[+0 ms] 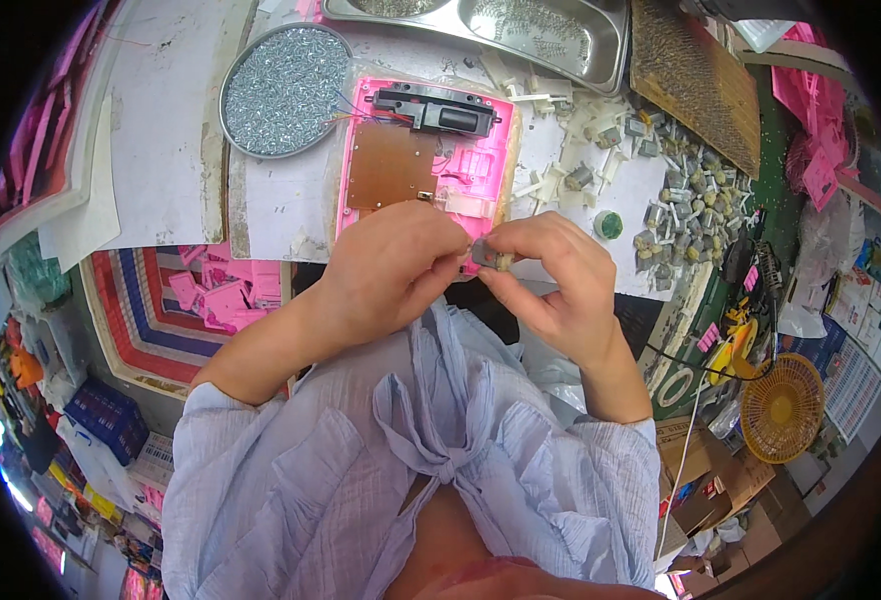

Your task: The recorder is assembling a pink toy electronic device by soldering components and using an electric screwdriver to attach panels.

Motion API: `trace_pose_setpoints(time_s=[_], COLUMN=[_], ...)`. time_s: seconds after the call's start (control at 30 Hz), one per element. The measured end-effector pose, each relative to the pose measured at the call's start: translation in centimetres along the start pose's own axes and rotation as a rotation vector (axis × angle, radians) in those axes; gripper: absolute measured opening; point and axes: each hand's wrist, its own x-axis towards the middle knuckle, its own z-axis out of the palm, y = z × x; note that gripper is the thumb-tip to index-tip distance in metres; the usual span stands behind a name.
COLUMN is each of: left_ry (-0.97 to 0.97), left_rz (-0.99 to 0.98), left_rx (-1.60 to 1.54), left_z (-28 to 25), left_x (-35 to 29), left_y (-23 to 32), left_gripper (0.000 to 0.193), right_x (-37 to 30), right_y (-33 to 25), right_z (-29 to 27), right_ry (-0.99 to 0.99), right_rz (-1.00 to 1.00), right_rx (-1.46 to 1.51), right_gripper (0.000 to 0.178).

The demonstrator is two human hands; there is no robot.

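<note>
Between the thumb and fingers of my right hand [561, 285] is a small grey motor-like part [487, 256] with a yellowish end. My left hand [396, 265] meets it from the other side, its fingers pinched together; whatever lies between them is too small to make out. Just beyond both hands rests a pink plastic housing [506, 135], open side up, its near end partly covered by my hands. Inside it sit a brown circuit board [391, 165] and a long black module [441, 112] with thin red and blue wires.
A round dish [226, 105] of screws stands at the far left, a metal tray [616, 62] behind. Rightward lie white plastic pieces [539, 97], a heap of grey motor-like parts [676, 215], a green round pot [609, 225] and a pin-covered board [701, 85]. A striped bin [146, 310] holds pink parts.
</note>
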Motion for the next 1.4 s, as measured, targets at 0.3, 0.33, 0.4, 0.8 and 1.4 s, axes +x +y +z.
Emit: trace_pose_setpoints(time_s=[0.3, 0.33, 0.4, 0.8, 1.4], left_ry=[0.013, 0.006, 0.012, 0.159, -0.2], left_rz=[-0.154, -0.131, -0.088, -0.115, 0.128], left_rx=[-0.311, -0.278, -0.226, -0.026, 0.502], left_z=[-0.7, -0.8, -0.9, -0.7, -0.4], left_x=[-0.4, -0.3, -0.2, -0.8, 0.4], left_y=[-0.1, -0.2, -0.2, -0.6, -2.0], left_gripper=[0.017, 0.017, 0.017, 0.019, 0.025], right_x=[-0.1, -0.1, -0.1, 0.5, 2.2], right_y=[0.5, 0.5, 0.4, 2.8, 5.8], right_z=[1.0, 1.0, 1.1, 1.6, 1.8], right_ry=[0.088, 0.081, 0.081, 0.1, 0.232], right_rz=[-0.187, -0.189, -0.206, -0.335, -0.012], right_rx=[0.006, 0.004, -0.016, -0.212, -0.238], right_gripper=[0.033, 0.033, 0.033, 0.035, 0.029])
